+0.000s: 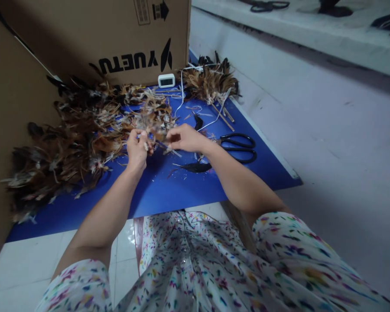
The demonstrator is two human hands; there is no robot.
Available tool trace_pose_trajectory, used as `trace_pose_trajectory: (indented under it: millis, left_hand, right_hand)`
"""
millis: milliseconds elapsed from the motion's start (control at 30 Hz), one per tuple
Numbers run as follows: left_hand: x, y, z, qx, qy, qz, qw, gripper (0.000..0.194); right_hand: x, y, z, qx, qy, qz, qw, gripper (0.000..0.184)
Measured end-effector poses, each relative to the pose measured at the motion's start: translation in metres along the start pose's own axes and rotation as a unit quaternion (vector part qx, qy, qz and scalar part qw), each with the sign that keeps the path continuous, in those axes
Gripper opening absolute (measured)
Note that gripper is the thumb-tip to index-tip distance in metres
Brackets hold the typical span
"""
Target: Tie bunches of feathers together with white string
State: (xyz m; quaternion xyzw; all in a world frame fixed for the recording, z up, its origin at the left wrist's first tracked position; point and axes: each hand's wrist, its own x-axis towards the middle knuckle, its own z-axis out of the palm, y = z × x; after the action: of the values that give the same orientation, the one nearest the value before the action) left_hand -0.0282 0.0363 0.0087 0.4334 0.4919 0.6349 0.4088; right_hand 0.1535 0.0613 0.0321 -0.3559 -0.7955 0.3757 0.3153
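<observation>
My left hand (137, 149) is closed in a pinch at the near edge of a pile of brown feathers (107, 112). A small bunch of brown feathers (154, 125), partly blurred, stands up from its fingertips. My right hand (188, 138) is just to the right, its thumb and fingers drawn together; what they hold, if anything, I cannot make out. Between and below the hands lie thin pale strips (173, 151). Black-handled scissors (238, 147) lie right of my right wrist, their blades partly hidden. A dark feather (195, 167) lies under my right forearm.
A large cardboard box (78, 39) stands behind the blue tabletop (172, 193), with another cardboard panel (16, 86) at left. A small white digital display (166, 80) sits near the box. Bundled feathers on sticks (211, 80) lie at back right, beside the pale wall (299, 99).
</observation>
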Motion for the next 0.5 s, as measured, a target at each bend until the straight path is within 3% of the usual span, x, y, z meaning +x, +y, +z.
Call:
trace_pose_trajectory:
  millis: [100, 167, 300, 500]
  left_hand:
    - [0.001, 0.001, -0.001, -0.012, 0.016, 0.004, 1.0, 0.028]
    - [0.002, -0.002, -0.002, -0.015, 0.009, 0.013, 1.0, 0.031]
    - [0.005, -0.013, -0.005, 0.013, -0.001, 0.061, 0.998, 0.036]
    - [0.005, -0.022, -0.005, 0.072, 0.005, 0.121, 0.99, 0.038]
  right_hand:
    - [-0.005, -0.006, -0.002, -0.127, -0.085, -0.028, 0.988, 0.022]
    - [-0.006, -0.011, 0.004, -0.162, -0.055, -0.056, 0.984, 0.025]
    - [-0.004, -0.013, 0.026, -0.129, 0.039, -0.151, 0.979, 0.009]
    - [-0.004, -0.006, 0.047, -0.203, 0.084, -0.247, 0.944, 0.008]
